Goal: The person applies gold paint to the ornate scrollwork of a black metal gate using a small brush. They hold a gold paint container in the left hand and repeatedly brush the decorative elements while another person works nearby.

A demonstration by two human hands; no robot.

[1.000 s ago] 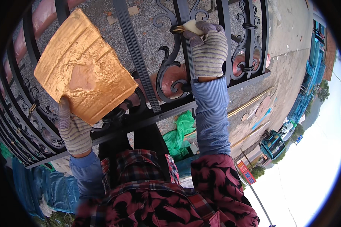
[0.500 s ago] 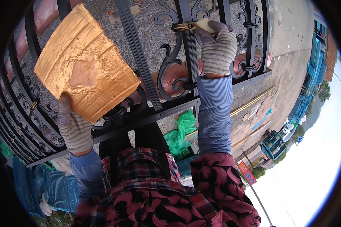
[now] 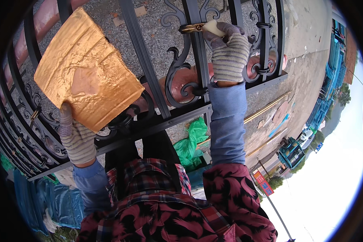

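My left hand (image 3: 77, 139), in a striped knit glove, grips the lower corner of a stiff sheet coated with gold paint (image 3: 113, 78). Its thumb lies on top of the sheet, and the other fingers are hidden beneath. A bare, pinkish patch shows near the sheet's middle. My right hand (image 3: 230, 56), gloved alike, pinches a small cream-coloured sponge (image 3: 213, 28). The sponge touches the right end of a gold band (image 3: 191, 28) around an upright bar of the black iron railing (image 3: 195, 52). Dark streaks remain visible on that band.
Beneath the railing runs a pinkish wrapped roll (image 3: 181, 86). Green plastic netting (image 3: 197, 131) lies below the lower rail. Other gold bands (image 3: 36, 113) mark the panels at left. Long thin strips (image 3: 266, 109) lie on the ground at right, with a blue-green vehicle (image 3: 291, 153) beyond.
The gold-coated sheet and my left hand have shifted slightly left. My right hand still holds the sponge at the band, and the whole railing appears slightly further left in view.
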